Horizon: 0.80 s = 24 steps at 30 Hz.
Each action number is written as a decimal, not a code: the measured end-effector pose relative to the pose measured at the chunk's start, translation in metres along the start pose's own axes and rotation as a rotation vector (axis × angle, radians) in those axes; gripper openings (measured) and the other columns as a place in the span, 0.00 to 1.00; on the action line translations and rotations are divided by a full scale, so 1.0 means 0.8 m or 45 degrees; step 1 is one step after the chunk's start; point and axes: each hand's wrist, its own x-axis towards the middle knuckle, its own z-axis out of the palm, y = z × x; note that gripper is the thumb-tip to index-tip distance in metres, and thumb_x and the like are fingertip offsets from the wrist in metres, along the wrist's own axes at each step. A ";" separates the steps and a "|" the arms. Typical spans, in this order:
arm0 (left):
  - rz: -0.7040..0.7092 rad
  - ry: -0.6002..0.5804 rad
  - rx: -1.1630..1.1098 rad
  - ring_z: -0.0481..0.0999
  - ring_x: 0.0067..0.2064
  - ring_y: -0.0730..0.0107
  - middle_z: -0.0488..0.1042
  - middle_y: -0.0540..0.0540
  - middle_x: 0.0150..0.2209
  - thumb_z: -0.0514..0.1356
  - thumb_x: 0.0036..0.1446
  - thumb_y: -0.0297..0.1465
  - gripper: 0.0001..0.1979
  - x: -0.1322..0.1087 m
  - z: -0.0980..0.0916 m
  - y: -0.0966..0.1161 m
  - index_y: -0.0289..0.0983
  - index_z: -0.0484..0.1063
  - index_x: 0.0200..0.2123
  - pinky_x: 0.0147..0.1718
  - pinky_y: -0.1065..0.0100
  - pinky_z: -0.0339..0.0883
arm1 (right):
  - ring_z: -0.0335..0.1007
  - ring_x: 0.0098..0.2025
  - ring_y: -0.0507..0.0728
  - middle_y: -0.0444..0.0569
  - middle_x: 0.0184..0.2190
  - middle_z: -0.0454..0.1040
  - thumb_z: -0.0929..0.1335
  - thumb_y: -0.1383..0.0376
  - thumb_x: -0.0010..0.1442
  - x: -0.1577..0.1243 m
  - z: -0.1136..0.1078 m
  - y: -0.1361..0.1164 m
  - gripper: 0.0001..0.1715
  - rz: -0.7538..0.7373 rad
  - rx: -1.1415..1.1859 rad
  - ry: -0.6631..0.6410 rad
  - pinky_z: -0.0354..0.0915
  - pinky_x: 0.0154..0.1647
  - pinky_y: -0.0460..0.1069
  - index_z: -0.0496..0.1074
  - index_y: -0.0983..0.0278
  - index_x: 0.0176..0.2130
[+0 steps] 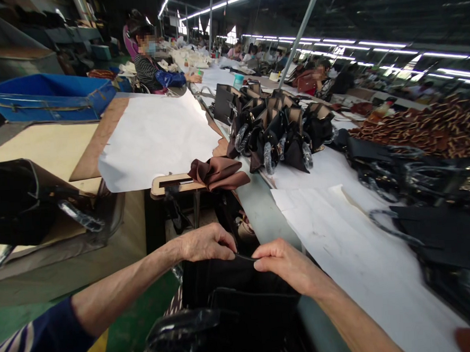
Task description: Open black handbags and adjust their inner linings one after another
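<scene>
A black handbag [253,315] rests on my lap, its upper part toward me and partly in shadow. One of its handles, wrapped in clear plastic [184,328], hangs at the left. My left hand [209,242] pinches the bag's far top edge between thumb and fingers. A short way to the right, my right hand [282,260] pinches the same dark edge, with a short stretch of it showing between the two hands. Just beyond my hands, brown leather pieces [219,172] lie on a slotted wooden board [175,184].
Black handbags with wrapped handles [275,123] crowd the table ahead; more black bags [441,232] lie right. Another black bag [17,202] stands left, before a blue bin [49,97]. White sheets [160,132] cover the surfaces. A masked co-worker [152,64] sits farther back.
</scene>
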 end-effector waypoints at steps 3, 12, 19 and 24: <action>-0.015 -0.015 -0.024 0.61 0.22 0.78 0.65 0.54 0.20 0.59 0.47 0.31 0.08 0.005 -0.002 -0.004 0.32 0.75 0.28 0.20 0.76 0.52 | 0.47 0.19 0.47 0.38 0.15 0.53 0.63 0.62 0.50 0.002 -0.002 0.003 0.09 0.007 -0.016 -0.023 0.42 0.18 0.45 0.69 0.65 0.25; 0.025 0.053 0.029 0.58 0.22 0.77 0.62 0.54 0.18 0.59 0.47 0.31 0.08 0.010 0.011 0.004 0.32 0.75 0.26 0.20 0.75 0.49 | 0.56 0.26 0.49 0.39 0.19 0.60 0.66 0.59 0.50 -0.003 0.007 -0.043 0.13 -0.127 -0.571 0.157 0.49 0.26 0.45 0.65 0.64 0.21; -0.015 0.037 -0.092 0.61 0.25 0.75 0.66 0.54 0.21 0.60 0.46 0.32 0.09 -0.002 0.002 -0.001 0.34 0.76 0.30 0.23 0.75 0.53 | 0.50 0.23 0.49 0.40 0.19 0.54 0.64 0.62 0.51 0.004 0.026 -0.051 0.15 -0.035 -0.488 0.227 0.47 0.26 0.46 0.56 0.64 0.18; 0.008 0.081 -0.203 0.67 0.43 0.65 0.72 0.48 0.40 0.65 0.36 0.27 0.25 -0.032 -0.032 -0.022 0.37 0.71 0.43 0.45 0.69 0.58 | 0.47 0.22 0.48 0.39 0.18 0.48 0.62 0.62 0.52 0.001 0.021 -0.043 0.18 -0.052 -0.434 0.156 0.44 0.23 0.46 0.49 0.63 0.19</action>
